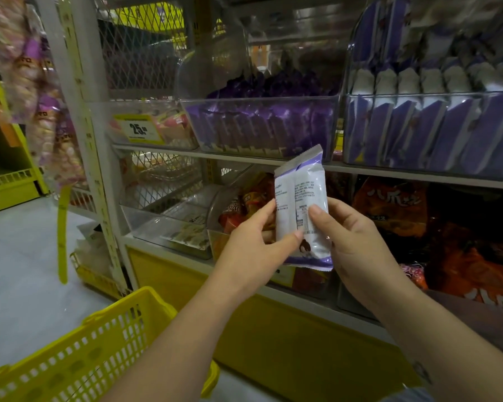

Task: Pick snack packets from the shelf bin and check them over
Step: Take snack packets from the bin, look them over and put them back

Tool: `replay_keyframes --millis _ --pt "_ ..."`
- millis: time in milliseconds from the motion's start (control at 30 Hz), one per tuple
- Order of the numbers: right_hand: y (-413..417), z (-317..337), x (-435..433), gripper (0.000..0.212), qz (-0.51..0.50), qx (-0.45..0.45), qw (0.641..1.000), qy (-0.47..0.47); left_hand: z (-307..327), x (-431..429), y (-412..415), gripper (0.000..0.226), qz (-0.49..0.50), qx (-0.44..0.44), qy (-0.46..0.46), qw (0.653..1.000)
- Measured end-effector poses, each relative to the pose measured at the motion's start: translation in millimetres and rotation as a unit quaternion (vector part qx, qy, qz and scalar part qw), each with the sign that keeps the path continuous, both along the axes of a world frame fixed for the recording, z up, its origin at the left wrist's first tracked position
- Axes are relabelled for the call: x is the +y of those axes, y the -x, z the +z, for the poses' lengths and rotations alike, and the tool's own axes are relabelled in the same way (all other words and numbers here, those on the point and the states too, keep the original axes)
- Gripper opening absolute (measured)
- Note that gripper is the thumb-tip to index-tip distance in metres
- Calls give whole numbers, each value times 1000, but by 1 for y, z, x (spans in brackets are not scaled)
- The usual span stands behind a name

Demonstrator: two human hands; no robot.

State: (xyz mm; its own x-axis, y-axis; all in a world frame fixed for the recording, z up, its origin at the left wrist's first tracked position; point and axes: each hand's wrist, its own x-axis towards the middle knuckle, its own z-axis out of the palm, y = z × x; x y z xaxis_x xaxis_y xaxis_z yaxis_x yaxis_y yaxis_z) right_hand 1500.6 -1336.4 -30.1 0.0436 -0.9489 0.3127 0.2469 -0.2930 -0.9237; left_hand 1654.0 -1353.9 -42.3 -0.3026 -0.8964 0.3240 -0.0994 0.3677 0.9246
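Both hands hold one white and purple snack packet point(301, 207) upright in front of the shelf, its printed back side facing me. My left hand point(253, 245) grips its left edge, thumb on the face. My right hand point(357, 242) holds the right edge, thumb pressed on the print. Above it, a clear shelf bin point(262, 152) holds a row of dark purple packets. To the right, another clear bin point(430, 166) holds several lighter purple and white packets standing on end.
A yellow plastic basket point(79, 352) hangs low at the left, below my left forearm. The lower shelf holds orange snack bags point(395, 210) and a clear bin point(169, 227). A yellow price tag point(138, 129) sits at upper left. Bagged goods hang on the far left.
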Motion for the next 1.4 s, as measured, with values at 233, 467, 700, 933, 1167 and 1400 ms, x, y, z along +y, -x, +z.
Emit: replay_keyframes --millis 233,467,700,933,1167,1400 --pt "-2 -4 5 34 -49 99 992 58 -4 -3 4 95 41 -36 -16 998" --pt "-3 -3 8 32 -24 142 987 77 -2 -8 -6 46 38 49 -81 995" --pt "-2 0 9 32 -2 165 982 94 1 -8 -17 30 -13 96 -144 985" --pt "-1 8 12 21 -8 91 994 58 7 -2 -19 32 -40 69 -80 994" --pt "-2 39 27 27 -33 -50 997 38 47 22 -29 80 -137 30 -41 989" --pt "23 95 66 27 -142 246 949 137 119 65 -20 56 -29 0 80 996"
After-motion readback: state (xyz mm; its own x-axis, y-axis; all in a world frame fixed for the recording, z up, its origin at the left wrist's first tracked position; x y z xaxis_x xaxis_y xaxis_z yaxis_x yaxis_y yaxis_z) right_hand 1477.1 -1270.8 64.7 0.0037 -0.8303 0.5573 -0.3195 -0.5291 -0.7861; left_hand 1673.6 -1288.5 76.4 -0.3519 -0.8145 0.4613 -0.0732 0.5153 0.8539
